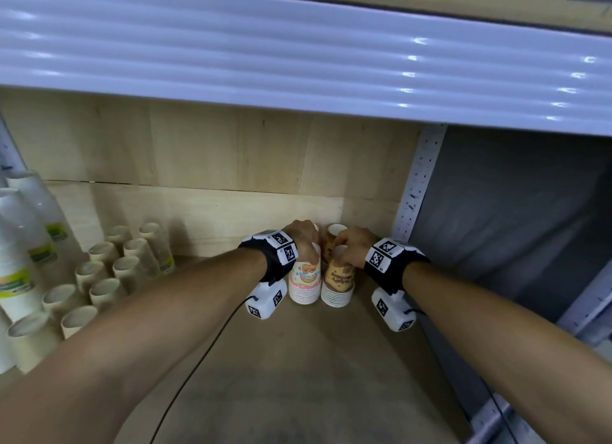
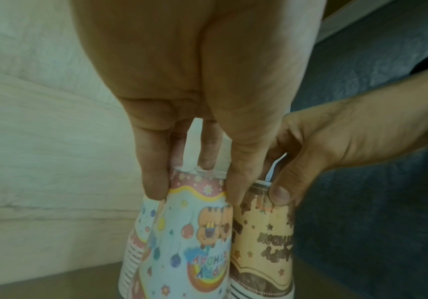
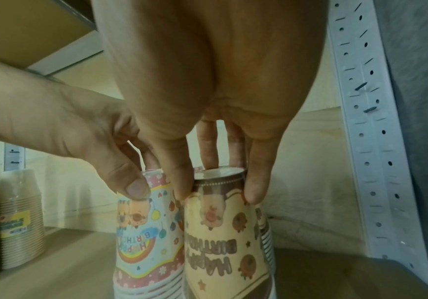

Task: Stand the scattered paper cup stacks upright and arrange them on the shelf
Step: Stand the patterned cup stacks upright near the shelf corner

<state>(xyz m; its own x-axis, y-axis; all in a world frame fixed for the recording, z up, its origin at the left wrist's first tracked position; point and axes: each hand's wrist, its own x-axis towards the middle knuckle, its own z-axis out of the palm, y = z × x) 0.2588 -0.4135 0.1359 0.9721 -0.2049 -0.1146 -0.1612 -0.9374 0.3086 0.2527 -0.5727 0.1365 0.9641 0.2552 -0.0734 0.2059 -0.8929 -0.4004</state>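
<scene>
A: Where are the stacks held?

B: The colourful cup stack is gripped near its top by the fingers of the left hand; the tan cup stack is gripped likewise by the right hand. Both are stood rim-down on the shelf, touching each other, near the back panel, in front of another brown stack.

A: What could go wrong?

B: If the stacks are released unevenly, one may be tipped against the other. The stack behind could be knocked if they are pushed back.

A: Can any writing be read?

B: "HAPPY BIRTHDAY" is printed on both, seen upside down. The labels on the plain cup stacks at the left cannot be read.
</scene>
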